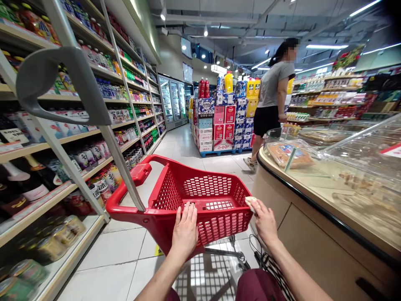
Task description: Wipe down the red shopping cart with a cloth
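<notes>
A red plastic shopping cart (159, 212) with a perforated basket stands in front of me. My left hand (185, 230) lies over the basket's near rim, fingers stretched out and pointing away from me; its thumb is hidden. At the basket's right corner, my right hand (265, 219) is closed on a crumpled whitish cloth (249, 201) that touches the rim. Only part of the cloth shows past the fingers. A grey looped handle (97, 104) on a metal pole (122, 167) rises at the cart's left end.
Shelves of drinks (103, 96) line the left side. A glass-edged display counter (291, 179) with packaged food stands close on the right. Stacked drink cartons (224, 125) are ahead, with a person (271, 92) beside them. Dark cables (266, 261) lie by the counter's base.
</notes>
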`<state>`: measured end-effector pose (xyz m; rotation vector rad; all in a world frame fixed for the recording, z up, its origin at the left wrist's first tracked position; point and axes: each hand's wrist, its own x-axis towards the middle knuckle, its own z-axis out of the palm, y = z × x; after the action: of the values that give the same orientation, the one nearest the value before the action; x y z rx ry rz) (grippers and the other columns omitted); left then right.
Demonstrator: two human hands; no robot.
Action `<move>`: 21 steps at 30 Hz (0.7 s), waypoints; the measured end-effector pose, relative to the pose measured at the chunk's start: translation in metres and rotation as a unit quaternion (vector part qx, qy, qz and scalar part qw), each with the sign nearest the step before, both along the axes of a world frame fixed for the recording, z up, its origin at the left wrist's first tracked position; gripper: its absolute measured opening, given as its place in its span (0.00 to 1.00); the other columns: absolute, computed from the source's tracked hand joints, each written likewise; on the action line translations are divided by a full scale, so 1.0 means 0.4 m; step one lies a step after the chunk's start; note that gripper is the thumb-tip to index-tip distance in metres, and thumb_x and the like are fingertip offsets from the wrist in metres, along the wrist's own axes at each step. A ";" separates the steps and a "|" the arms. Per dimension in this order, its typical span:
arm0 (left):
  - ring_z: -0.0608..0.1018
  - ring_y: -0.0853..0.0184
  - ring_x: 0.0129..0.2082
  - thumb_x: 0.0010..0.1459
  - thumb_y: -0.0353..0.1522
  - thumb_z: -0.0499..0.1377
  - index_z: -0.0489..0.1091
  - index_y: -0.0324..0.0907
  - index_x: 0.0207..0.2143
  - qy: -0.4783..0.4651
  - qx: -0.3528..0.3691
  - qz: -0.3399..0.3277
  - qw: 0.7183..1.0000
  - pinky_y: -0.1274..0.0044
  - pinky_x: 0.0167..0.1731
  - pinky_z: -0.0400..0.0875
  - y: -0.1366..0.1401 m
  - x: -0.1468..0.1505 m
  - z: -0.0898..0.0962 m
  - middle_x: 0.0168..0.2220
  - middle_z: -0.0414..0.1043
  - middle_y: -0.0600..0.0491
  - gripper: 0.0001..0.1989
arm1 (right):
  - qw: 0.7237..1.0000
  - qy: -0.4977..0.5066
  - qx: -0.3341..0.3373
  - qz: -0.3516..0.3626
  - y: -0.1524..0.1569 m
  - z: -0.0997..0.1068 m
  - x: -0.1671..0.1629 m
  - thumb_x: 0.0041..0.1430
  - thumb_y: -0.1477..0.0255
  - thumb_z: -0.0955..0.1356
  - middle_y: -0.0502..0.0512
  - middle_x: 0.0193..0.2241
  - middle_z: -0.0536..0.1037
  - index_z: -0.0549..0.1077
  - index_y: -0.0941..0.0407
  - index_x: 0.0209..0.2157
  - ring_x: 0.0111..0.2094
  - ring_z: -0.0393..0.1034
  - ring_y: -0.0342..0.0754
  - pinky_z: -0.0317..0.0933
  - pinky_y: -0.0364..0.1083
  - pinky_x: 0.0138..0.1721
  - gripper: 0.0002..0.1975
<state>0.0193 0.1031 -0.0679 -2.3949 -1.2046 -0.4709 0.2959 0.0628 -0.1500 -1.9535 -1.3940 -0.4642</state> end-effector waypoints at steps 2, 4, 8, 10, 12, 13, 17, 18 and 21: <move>0.52 0.62 0.59 0.51 0.32 0.49 0.59 0.37 0.53 0.001 -0.002 0.002 1.000 0.65 0.58 0.41 -0.001 0.003 0.000 0.56 0.58 0.48 0.25 | 1.000 -0.001 0.001 0.001 0.004 0.003 -0.016 0.48 0.85 0.55 0.54 0.50 0.67 0.67 0.51 0.49 0.49 0.63 0.48 0.51 0.56 0.53 0.28; 0.51 0.61 0.60 0.51 0.33 0.49 0.59 0.37 0.53 0.003 -0.002 0.005 1.000 0.65 0.58 0.41 -0.001 0.004 0.000 0.56 0.58 0.48 0.25 | 0.998 -0.026 0.010 0.065 0.010 0.010 -0.063 0.49 0.84 0.56 0.54 0.52 0.65 0.65 0.50 0.50 0.52 0.60 0.47 0.51 0.54 0.53 0.27; 0.52 0.61 0.59 0.52 0.33 0.49 0.59 0.38 0.53 0.007 -0.002 -0.001 1.000 0.64 0.58 0.41 0.000 0.000 0.002 0.56 0.58 0.49 0.25 | 0.990 -0.053 0.014 0.132 0.014 0.015 -0.078 0.51 0.83 0.57 0.52 0.53 0.64 0.63 0.48 0.51 0.52 0.59 0.47 0.51 0.55 0.53 0.27; 0.52 0.61 0.59 0.52 0.32 0.49 0.59 0.38 0.53 0.006 -0.002 -0.006 1.000 0.64 0.58 0.41 -0.001 0.000 0.002 0.56 0.58 0.49 0.25 | 0.997 -0.025 0.001 0.068 0.009 0.011 -0.030 0.50 0.84 0.56 0.54 0.51 0.67 0.66 0.50 0.49 0.50 0.62 0.48 0.52 0.57 0.52 0.27; 0.52 0.61 0.59 0.52 0.33 0.49 0.59 0.38 0.53 0.004 -0.003 -0.004 1.000 0.64 0.58 0.41 -0.002 0.003 0.002 0.56 0.58 0.48 0.24 | 1.000 0.001 -0.017 0.008 0.005 0.009 0.005 0.48 0.85 0.56 0.56 0.50 0.67 0.68 0.51 0.47 0.49 0.63 0.49 0.52 0.57 0.52 0.27; 0.52 0.61 0.59 0.52 0.33 0.49 0.60 0.38 0.53 0.003 -0.004 -0.001 1.000 0.64 0.58 0.40 -0.003 0.004 0.001 0.56 0.58 0.48 0.24 | 1.000 0.004 -0.020 0.000 0.004 0.010 0.006 0.47 0.85 0.56 0.56 0.50 0.67 0.68 0.52 0.47 0.49 0.63 0.49 0.52 0.57 0.52 0.27; 0.52 0.61 0.60 0.52 0.33 0.49 0.60 0.38 0.53 0.002 -0.002 0.005 1.000 0.64 0.58 0.40 -0.002 0.005 -0.003 0.57 0.57 0.49 0.24 | 0.993 -0.036 -0.007 0.109 0.006 0.018 -0.059 0.51 0.83 0.57 0.52 0.53 0.64 0.65 0.48 0.50 0.53 0.57 0.48 0.50 0.54 0.54 0.27; 0.51 0.61 0.60 0.52 0.33 0.49 0.59 0.38 0.53 0.004 0.000 0.002 1.000 0.64 0.58 0.41 -0.001 0.004 -0.004 0.57 0.57 0.49 0.24 | 0.991 -0.042 -0.005 0.128 0.006 0.019 -0.070 0.52 0.82 0.57 0.52 0.54 0.63 0.64 0.48 0.51 0.54 0.57 0.48 0.49 0.54 0.54 0.26; 0.51 0.61 0.60 0.51 0.32 0.49 0.58 0.38 0.54 0.010 0.008 -0.005 1.000 0.64 0.58 0.41 0.003 0.000 -0.008 0.57 0.56 0.49 0.25 | 0.997 -0.018 -0.015 0.079 0.006 0.021 -0.055 0.53 0.81 0.57 0.54 0.52 0.65 0.66 0.50 0.49 0.51 0.60 0.48 0.50 0.56 0.53 0.24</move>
<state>0.0194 0.1042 -0.0712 -2.3885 -1.1761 -0.4565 0.2739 0.0654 -0.1417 -1.8490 -1.5733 -0.4067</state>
